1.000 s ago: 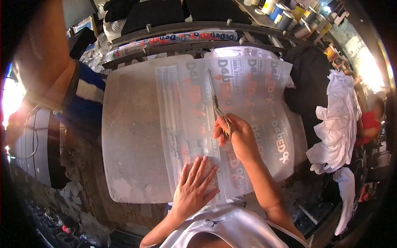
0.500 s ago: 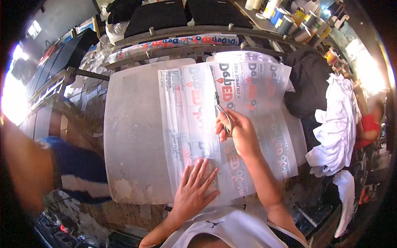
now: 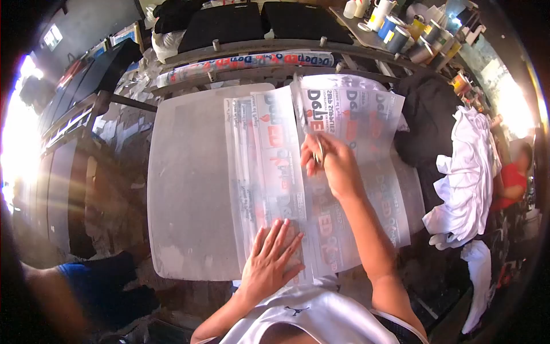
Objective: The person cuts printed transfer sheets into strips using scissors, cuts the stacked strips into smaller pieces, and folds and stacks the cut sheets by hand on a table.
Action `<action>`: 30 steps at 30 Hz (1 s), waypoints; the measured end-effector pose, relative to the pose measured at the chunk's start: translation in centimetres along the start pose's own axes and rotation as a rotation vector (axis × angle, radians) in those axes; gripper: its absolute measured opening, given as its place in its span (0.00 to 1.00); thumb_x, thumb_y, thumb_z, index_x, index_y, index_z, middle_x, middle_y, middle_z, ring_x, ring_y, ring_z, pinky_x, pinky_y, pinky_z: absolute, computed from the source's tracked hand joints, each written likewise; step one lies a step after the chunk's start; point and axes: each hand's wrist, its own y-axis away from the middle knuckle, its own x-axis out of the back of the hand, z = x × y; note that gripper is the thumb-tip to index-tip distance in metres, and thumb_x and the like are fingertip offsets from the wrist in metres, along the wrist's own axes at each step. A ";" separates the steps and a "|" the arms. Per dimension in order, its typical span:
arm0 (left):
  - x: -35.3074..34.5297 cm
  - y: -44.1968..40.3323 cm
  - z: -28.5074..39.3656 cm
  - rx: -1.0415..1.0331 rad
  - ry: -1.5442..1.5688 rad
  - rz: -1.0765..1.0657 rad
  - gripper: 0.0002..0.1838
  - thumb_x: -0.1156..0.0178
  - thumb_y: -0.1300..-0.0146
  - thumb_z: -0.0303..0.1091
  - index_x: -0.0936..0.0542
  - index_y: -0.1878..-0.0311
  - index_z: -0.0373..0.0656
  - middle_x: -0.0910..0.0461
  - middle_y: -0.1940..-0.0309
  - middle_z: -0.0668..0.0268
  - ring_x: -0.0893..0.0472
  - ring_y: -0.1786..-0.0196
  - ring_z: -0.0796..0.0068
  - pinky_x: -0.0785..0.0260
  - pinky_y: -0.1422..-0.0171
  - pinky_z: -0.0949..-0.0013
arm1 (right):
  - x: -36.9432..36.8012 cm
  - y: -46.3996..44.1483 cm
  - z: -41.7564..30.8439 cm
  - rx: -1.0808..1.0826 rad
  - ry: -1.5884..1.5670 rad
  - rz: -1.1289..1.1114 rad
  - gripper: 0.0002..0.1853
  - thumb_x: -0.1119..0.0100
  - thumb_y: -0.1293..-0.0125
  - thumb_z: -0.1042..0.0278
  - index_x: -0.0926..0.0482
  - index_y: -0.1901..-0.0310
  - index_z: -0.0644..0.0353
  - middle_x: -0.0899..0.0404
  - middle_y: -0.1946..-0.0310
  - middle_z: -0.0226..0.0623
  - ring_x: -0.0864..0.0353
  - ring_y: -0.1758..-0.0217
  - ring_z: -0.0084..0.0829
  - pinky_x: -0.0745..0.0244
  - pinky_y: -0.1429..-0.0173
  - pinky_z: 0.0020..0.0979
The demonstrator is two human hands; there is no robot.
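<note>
Black cloth (image 3: pixel 427 123) beside printed film (image 3: pixel 375 183), left hand (image 3: pixel 271 258) spread, right hand (image 3: pixel 333 160) pinching apparent scissors (image 3: pixel 320 150).

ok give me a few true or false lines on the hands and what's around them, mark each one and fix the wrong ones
1. The left hand lies flat with its fingers spread on the printed sheet. True.
2. The right hand holds a brush. False: it holds scissors.
3. The white cloth heap is to the right of the pale board. True.
4. The person at the far right is in green. False: the clothing is red.
5. A strip of printed material lies beyond the far edge of the board. True.
</note>
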 end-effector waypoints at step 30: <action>-0.3 -13.7 -2.3 0.263 0.185 0.590 0.21 0.34 0.31 0.48 0.16 0.49 0.39 0.20 0.51 0.52 0.20 0.47 0.49 0.25 0.41 0.53 | 8.0 28.6 4.8 -0.043 0.003 -0.036 0.15 0.39 0.19 0.58 0.19 0.58 0.64 0.18 0.73 0.33 0.22 0.75 0.17 0.27 0.69 0.22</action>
